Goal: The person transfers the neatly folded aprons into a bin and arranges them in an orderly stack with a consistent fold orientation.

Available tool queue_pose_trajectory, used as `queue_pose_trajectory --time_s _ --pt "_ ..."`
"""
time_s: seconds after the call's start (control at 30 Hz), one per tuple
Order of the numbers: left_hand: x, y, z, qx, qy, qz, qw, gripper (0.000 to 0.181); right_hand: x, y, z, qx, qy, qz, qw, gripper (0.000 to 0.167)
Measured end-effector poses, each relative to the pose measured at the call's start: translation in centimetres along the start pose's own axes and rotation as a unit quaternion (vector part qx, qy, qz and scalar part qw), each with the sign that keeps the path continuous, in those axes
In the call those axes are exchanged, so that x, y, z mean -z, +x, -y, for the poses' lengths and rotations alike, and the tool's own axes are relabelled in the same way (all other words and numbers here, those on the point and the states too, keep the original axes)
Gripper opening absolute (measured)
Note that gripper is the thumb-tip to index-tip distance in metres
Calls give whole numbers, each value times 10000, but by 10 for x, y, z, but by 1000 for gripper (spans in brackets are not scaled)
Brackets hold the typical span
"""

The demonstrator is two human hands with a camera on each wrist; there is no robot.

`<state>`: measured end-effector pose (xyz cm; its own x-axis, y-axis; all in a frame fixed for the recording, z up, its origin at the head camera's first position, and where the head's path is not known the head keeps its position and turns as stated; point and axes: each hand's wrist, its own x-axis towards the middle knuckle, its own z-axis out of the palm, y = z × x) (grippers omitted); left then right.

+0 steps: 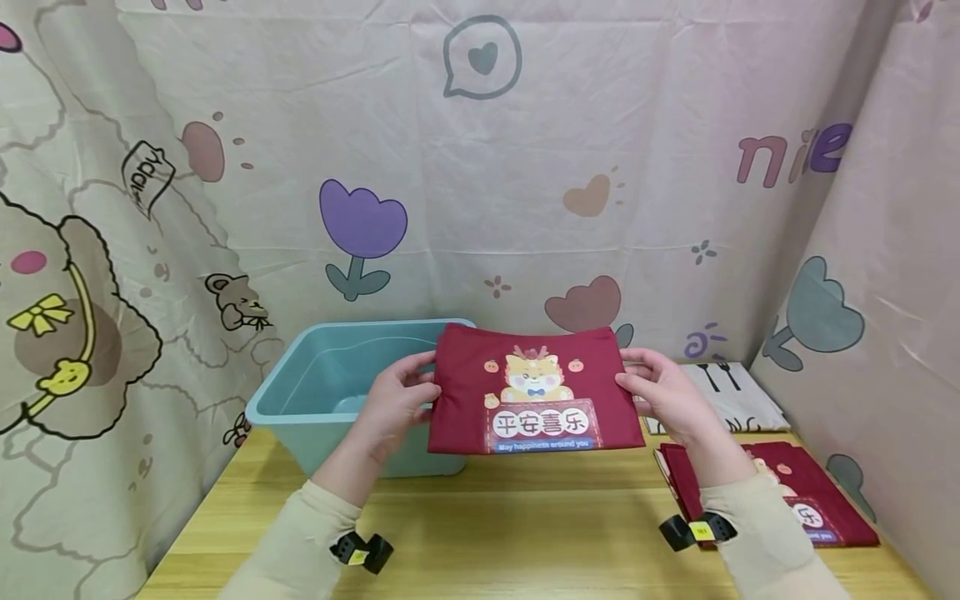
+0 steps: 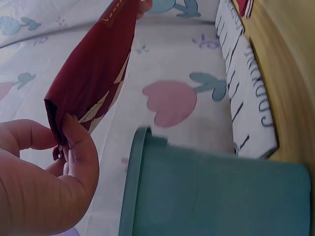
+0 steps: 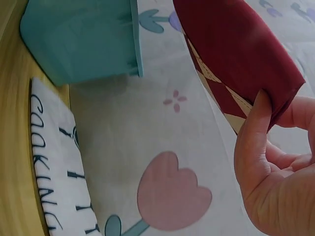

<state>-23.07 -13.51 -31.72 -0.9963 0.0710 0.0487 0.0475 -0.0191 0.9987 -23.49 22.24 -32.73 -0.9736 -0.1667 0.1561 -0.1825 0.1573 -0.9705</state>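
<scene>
Held red cartoon-print cloth (image 1: 536, 392): folded flat, raised above the wooden table (image 1: 525, 525), overlapping the right end of the teal bin (image 1: 322, 446) in the head view.
Left hand (image 1: 396, 396): thumb and fingers nearly closed, pinching the cloth's left edge.
Right hand (image 1: 663, 392): likewise pinching the right edge.
Done: the held cloth's folding looks complete.
Left: it is not yet set down; a second red cloth (image 1: 825, 475) and a white printed cloth (image 1: 738, 400) lie folded on the table's right, neither in hand.
</scene>
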Motion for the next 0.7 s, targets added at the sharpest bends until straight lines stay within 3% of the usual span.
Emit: queue_pose_trajectory --time_s 0.37,0.7 --pt "36 4 -12 94 389 48 9992 58 -31 20 6 64 368 133 9992 47" --pt "63 9 -18 -43 999 -40 9950 57 -62 36 7 -10 706 136 9974 44"
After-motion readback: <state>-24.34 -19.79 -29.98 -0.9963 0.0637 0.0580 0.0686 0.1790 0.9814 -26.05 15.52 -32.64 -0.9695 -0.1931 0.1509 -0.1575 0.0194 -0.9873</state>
